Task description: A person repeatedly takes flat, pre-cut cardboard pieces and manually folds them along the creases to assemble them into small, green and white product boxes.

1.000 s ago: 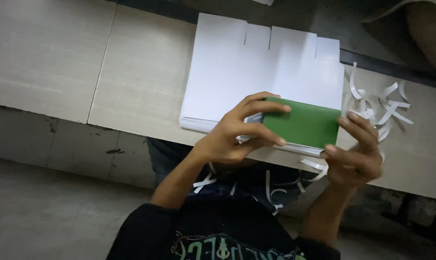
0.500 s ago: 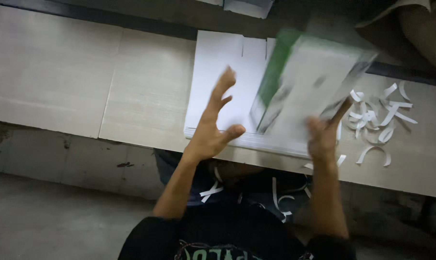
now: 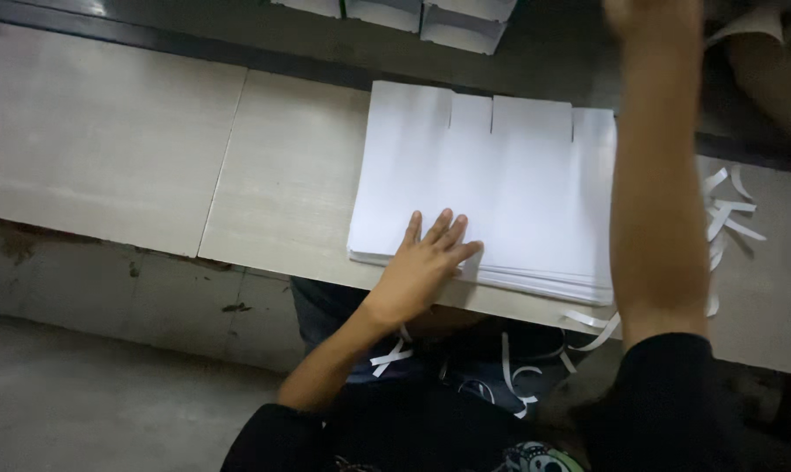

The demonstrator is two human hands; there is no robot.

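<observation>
Head view: the left hand (image 3: 426, 262) lay flat, fingers spread wide, holding nothing, pressed on the near edge of the thick stack of white die-cut paper sheets (image 3: 487, 188). The stack sat on the pale wood-grain bench (image 3: 291, 175), its near edge hanging slightly past the bench's front lip, its notched far edge toward the dark gap at the back. The right hand (image 3: 653, 17) was raised high at the frame's top, blurred and cut off; I could not tell whether it was open or holding anything. The right forearm crossed over the stack's right side.

Risk, as a judgement: only the one palm pinned the sheets, at one spot near the front-left. A push from that palm could fan the top sheets or slide the stack off the lip into the lap below, since it already overhung. The forearm coming down could catch the right corner and skew the pile.

Loose white paper strips (image 3: 728, 210) lay scattered on the bench just right of the stack, a few more curled on the dark clothing below; those could slip between sheets. White boxes (image 3: 430, 13) stood at the back edge, well apart.
</observation>
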